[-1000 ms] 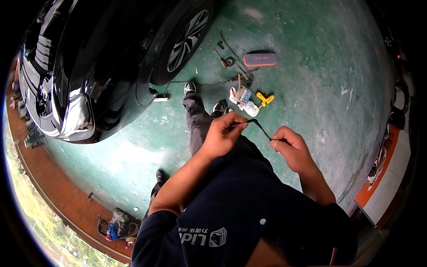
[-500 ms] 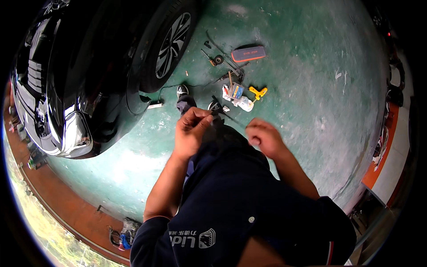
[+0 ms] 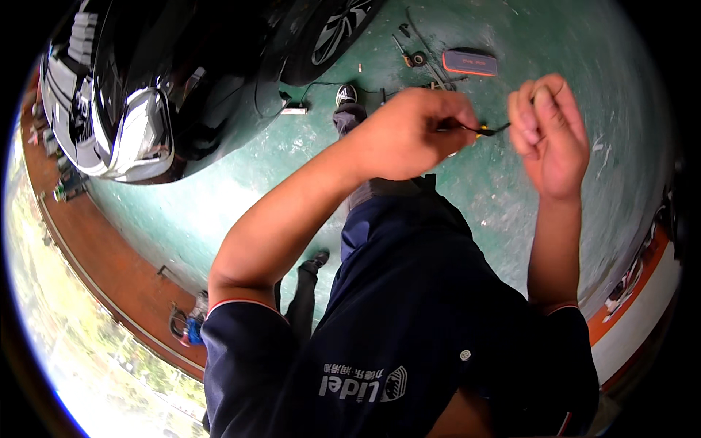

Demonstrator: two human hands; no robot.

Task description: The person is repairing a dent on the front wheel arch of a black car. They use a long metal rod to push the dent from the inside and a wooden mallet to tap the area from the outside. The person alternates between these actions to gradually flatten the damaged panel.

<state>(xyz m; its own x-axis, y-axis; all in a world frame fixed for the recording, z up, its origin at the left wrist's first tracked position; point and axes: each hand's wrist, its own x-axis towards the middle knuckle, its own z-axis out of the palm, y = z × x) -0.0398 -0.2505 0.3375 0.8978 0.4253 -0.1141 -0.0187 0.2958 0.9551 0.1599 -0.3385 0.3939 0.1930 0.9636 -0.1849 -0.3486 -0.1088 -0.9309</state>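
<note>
My left hand (image 3: 416,131) is raised with bent fingers, gripping a thin, flexible black strip (image 3: 491,132). The strip reaches from its fingertips toward my right hand (image 3: 548,135), which is higher and to the right, palm partly turned up, fingers curled at the strip's other end. My left hand hides most of the group of items on the green floor behind it; a bit of a yellow object (image 3: 481,128) shows just behind the strip.
A black car (image 3: 124,109) stands at upper left. On the floor lie a grey-orange case (image 3: 469,64), a tape roll (image 3: 418,59), cables and a white bar (image 3: 293,111). Another person's leg (image 3: 303,296) is at lower left. A rust-coloured strip of floor (image 3: 95,248) runs along the left.
Both hands have risen and shifted right; my right hand has turned palm-up. The black strip is now stretched more level between them, and my left hand covers more floor items.
</note>
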